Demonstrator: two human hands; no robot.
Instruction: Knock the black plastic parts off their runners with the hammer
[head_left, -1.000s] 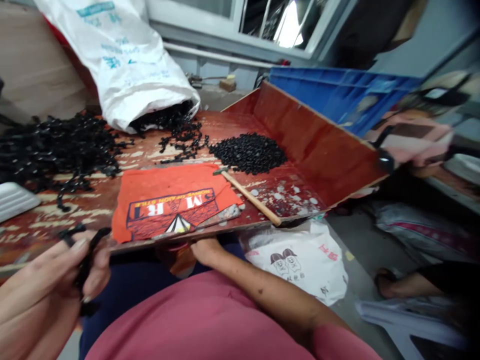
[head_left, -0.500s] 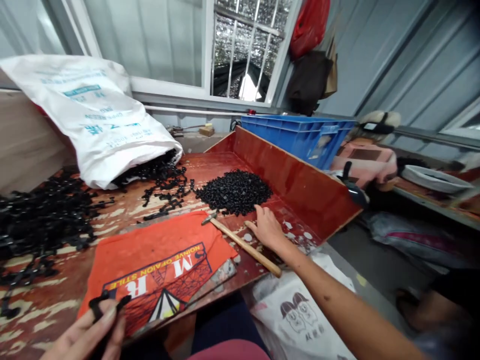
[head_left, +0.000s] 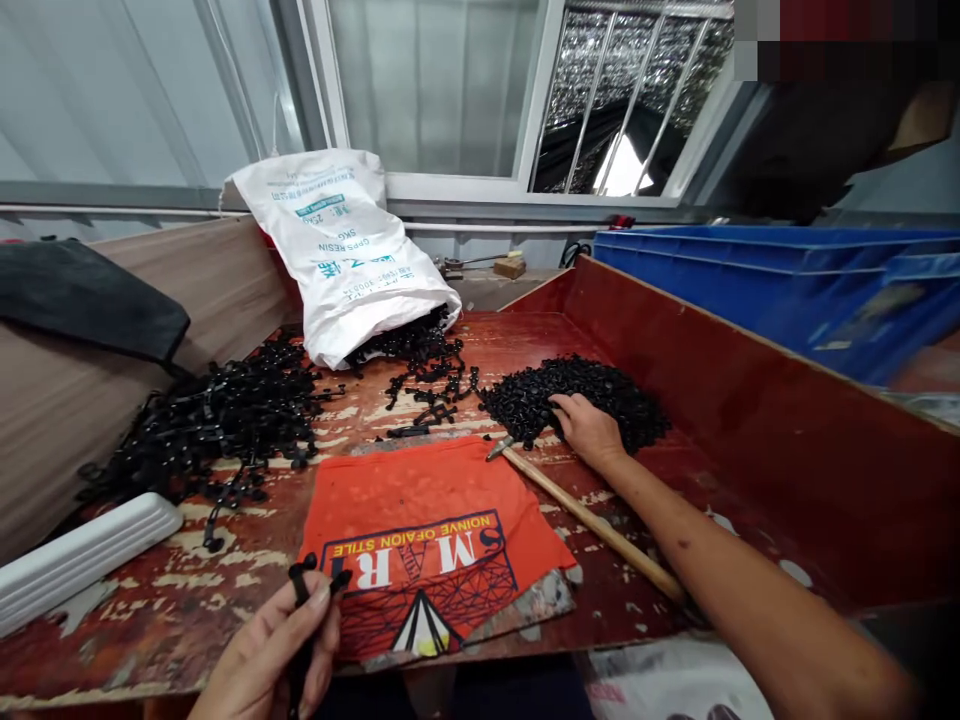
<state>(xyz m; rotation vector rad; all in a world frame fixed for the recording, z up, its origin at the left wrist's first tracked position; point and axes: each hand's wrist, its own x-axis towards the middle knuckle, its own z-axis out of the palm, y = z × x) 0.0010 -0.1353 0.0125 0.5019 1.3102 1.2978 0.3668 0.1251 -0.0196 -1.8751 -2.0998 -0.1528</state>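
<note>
Since half a second earlier, the right hand (head_left: 589, 428) had left the bare boards beside the wooden handle and reached forward onto the heap of small black pieces (head_left: 577, 398). It lay palm down on the near left edge of that heap, fingers spread and bent into the pieces; whether any were actually pinched under the fingers could not be told. The left hand (head_left: 274, 650) had stayed low at the near edge of the desk (head_left: 225, 585), closed around a black plastic strip (head_left: 311, 580) whose forked upper end stuck up above the thumb and forefinger.

The strip's tip stood just over the near left corner of an orange cloth (head_left: 435, 540) printed with letters and spread flat on the worn red desk. A small hammer (head_left: 592, 520) with a pale wooden handle lay slantwise just right of the cloth, its metal head pointing towards the heap and close beside the right wrist. Farther back a white sack (head_left: 352, 250) lay on its side with black linked parts spilling out of its mouth, and a larger tangle of the same black parts (head_left: 217, 420) spread over the left of the desk. A white ribbed plastic piece (head_left: 82, 555) rested at the left edge, and a blue crate (head_left: 787, 275) stood behind the desk's raised red side board.
</note>
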